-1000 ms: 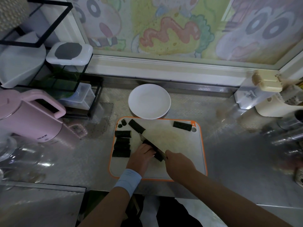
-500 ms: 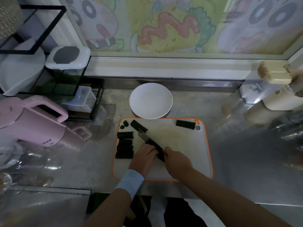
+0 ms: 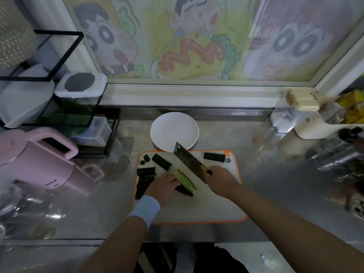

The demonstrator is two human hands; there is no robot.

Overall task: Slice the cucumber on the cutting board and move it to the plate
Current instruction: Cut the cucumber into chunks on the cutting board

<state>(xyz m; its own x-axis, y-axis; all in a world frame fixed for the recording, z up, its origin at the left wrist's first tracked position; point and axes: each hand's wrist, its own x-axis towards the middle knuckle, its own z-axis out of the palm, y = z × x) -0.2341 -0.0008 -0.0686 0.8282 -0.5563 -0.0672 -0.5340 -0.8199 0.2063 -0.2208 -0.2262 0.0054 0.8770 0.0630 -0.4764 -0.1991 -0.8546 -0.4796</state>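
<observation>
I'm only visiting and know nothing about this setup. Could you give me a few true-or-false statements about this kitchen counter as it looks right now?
1. The right hand grips the knife. True.
2. The plate has cucumber on it. False: no piece lies on it; the pieces are all on the cutting board.
3. The left hand holds a cucumber piece that shows a pale cut face. True.
4. The kettle is blue. False: it is pink.
</observation>
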